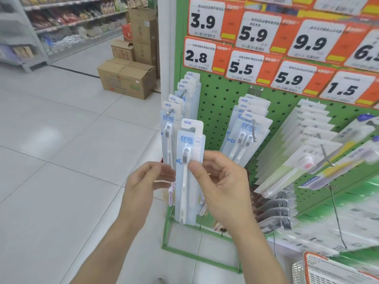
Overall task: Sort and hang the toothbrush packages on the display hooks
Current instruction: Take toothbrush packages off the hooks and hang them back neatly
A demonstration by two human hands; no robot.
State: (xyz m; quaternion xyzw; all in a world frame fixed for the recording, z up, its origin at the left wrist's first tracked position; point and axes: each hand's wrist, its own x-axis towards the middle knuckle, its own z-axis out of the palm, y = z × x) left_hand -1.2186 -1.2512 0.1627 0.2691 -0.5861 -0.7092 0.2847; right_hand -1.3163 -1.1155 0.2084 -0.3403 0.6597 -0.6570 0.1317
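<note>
I hold a pale blue toothbrush package with a white "NEW" header upright in front of the green pegboard. My right hand pinches its right side with thumb in front. My left hand holds its left edge with curled fingertips. Just behind and to the left, several like packages hang on the leftmost hook. A second hook to the right carries two-brush packs of the same brand. Further right, a third hook holds a row of clear packs.
Orange and white price tags cover the pegboard's top. Cardboard boxes stand on the tiled floor at the rack's left end. Shelves of goods line the far aisle. A basket with an orange rim sits at lower right.
</note>
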